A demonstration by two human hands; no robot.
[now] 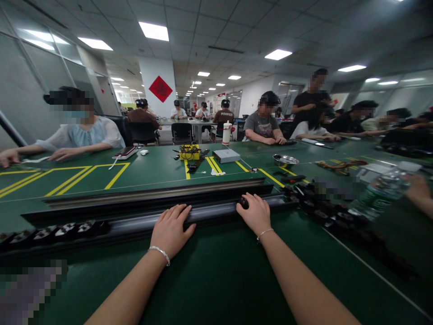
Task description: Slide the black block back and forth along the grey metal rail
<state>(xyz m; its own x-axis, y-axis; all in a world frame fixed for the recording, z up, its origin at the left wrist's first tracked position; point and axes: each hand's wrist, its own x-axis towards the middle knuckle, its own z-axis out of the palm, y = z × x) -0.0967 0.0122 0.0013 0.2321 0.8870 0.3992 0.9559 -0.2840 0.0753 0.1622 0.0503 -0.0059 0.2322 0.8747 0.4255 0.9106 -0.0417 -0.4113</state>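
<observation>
A long dark rail with a grey inner channel (pixel 209 213) lies across the green table in front of me. My left hand (pixel 171 231) rests on it with fingers stretched out and the thumb apart, holding nothing. To the right, my right hand (pixel 256 214) has its thumb and fingers closed around a small round black piece (pixel 244 203) at the rail; the fingers partly hide it. Several black socket-like modules (pixel 88 226) with metal parts sit in a row along the rail's left end. Many similar black pieces (pixel 333 214) lie beyond its right end, somewhat blurred.
More long black strips (pixel 155 193) lie just behind the rail. Farther back are a yellow box with black cables (pixel 190 152), a white box (pixel 226 156), a metal bowl (pixel 286 160) and a white tumbler (pixel 227 133). A clear bottle (pixel 380 193) and another person's hand (pixel 419 194) are at right.
</observation>
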